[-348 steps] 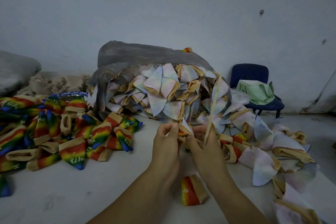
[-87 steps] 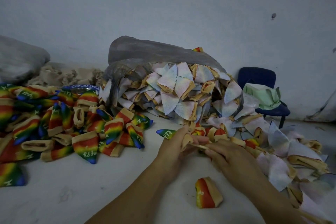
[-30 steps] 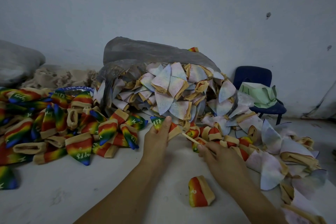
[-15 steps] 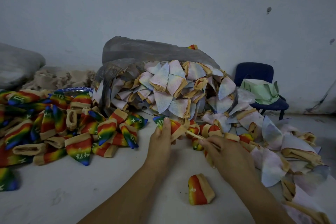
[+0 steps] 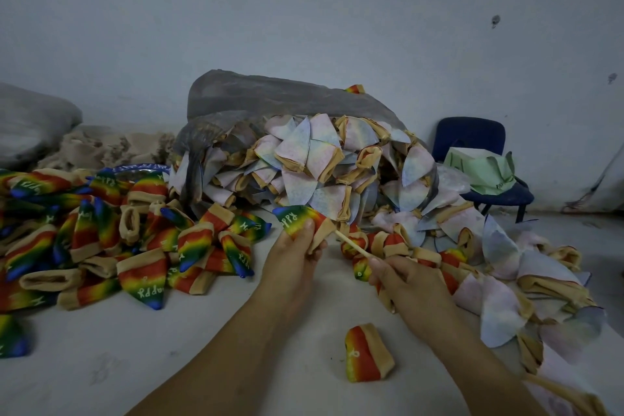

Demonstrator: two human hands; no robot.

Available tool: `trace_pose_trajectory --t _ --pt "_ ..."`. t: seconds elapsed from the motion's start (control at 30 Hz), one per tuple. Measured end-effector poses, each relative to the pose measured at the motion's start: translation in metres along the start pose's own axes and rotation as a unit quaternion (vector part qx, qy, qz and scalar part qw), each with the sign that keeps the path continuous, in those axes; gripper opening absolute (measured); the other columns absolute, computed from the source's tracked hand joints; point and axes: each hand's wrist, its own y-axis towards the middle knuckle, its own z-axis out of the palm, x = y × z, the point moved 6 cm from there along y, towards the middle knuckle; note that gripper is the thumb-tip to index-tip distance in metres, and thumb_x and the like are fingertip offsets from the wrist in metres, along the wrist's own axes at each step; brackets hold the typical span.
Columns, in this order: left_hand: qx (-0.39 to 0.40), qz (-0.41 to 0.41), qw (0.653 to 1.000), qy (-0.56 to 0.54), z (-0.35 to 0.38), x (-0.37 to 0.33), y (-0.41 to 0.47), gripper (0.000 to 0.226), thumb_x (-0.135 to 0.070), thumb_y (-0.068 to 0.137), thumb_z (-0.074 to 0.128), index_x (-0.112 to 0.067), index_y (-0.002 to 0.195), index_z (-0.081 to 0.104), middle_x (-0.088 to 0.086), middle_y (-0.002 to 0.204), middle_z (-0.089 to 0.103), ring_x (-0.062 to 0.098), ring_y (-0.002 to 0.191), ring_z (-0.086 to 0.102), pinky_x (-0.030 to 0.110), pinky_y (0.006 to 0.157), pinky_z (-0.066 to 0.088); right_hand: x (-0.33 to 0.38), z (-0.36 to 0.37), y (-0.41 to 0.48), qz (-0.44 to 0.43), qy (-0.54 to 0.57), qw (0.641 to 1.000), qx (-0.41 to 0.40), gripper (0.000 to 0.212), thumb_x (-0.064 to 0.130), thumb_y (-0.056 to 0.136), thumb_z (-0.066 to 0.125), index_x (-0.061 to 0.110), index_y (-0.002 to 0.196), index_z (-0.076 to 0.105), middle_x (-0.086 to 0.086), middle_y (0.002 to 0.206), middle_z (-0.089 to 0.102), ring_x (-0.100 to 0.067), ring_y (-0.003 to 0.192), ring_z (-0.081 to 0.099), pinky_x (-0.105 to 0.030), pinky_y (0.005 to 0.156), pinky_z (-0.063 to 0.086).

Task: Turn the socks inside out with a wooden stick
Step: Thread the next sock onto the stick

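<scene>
My left hand (image 5: 293, 257) pinches the rainbow sock (image 5: 299, 218); my right hand (image 5: 410, 284) grips the wooden stick (image 5: 353, 246). If I pull too fast, the sock can slip from my grip.

At the right I see a dark blue chair (image 5: 469, 138), a pale green bag (image 5: 479, 169) on its seat. At the left edge lies a grey sack (image 5: 30, 121) beside a beige heap (image 5: 101, 147).

Left pile socks (image 5: 101, 246): rainbow stripes, tan cuffs. Far heap socks (image 5: 314, 162): pale pastel, tan cuffs. Chair (image 5: 472, 138): navy blue.
</scene>
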Motion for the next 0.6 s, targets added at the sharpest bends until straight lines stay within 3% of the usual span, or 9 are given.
trace_pose_trajectory --t 0.13,0.23,0.37,0.5,0.6 --pt "-0.051 0.056 0.974 0.212 -0.007 -0.001 0.001 0.029 -0.042 0.098 0.052 -0.025 0.083 0.071 -0.012 0.066 0.067 -0.002 0.061 0.06 0.026 0.074 0.046 0.0 0.005 -0.002 0.028 0.029 0.999 -0.004 0.037 0.049 0.091 0.051 0.03 0.062 0.064 0.01 0.053 0.056 0.0 0.051 0.05 -0.016 0.051 0.034" --pt "-0.052 0.071 0.949 0.304 -0.007 -0.002 -0.002 0.038 -0.054 0.098 0.043 -0.025 0.087 0.066 -0.016 0.061 0.064 -0.006 0.056 0.056 0.026 0.069 0.043 0.002 0.002 -0.002 0.018 -0.008 1.0 -0.007 0.036 0.053 0.09 0.049 0.032 0.065 0.063 0.007 0.059 0.059 -0.005 0.06 0.055 -0.022 0.055 0.037" --pt "-0.036 0.042 0.961 0.27 -0.007 0.001 -0.005 0.042 -0.055 0.094 0.049 -0.021 0.082 0.07 -0.008 0.062 0.064 0.002 0.057 0.056 0.027 0.067 0.044 0.002 -0.002 -0.001 -0.015 -0.073 0.997 -0.001 0.033 0.056 0.09 0.046 0.037 0.067 0.06 0.006 0.061 0.062 -0.007 0.058 0.056 -0.035 0.061 0.048" --pt "0.003 0.012 0.987 0.16 -0.003 0.001 -0.01 0.033 -0.058 0.074 0.065 -0.027 0.079 0.078 -0.003 0.068 0.062 0.009 0.063 0.053 0.028 0.071 0.043 0.002 -0.017 0.002 -0.036 -0.171 0.985 0.011 0.031 0.063 0.086 0.043 0.042 0.072 0.062 0.018 0.065 0.062 0.005 0.067 0.056 -0.019 0.053 0.041" --pt "0.05 -0.018 0.978 0.203 0.006 0.007 -0.018 0.035 -0.062 0.069 0.065 -0.032 0.083 0.077 -0.006 0.073 0.068 0.006 0.065 0.06 0.02 0.068 0.045 0.003 -0.024 0.002 -0.05 -0.199 0.979 0.009 0.027 0.063 0.086 0.044 0.045 0.075 0.06 0.014 0.064 0.061 0.004 0.065 0.056 -0.019 0.054 0.04"
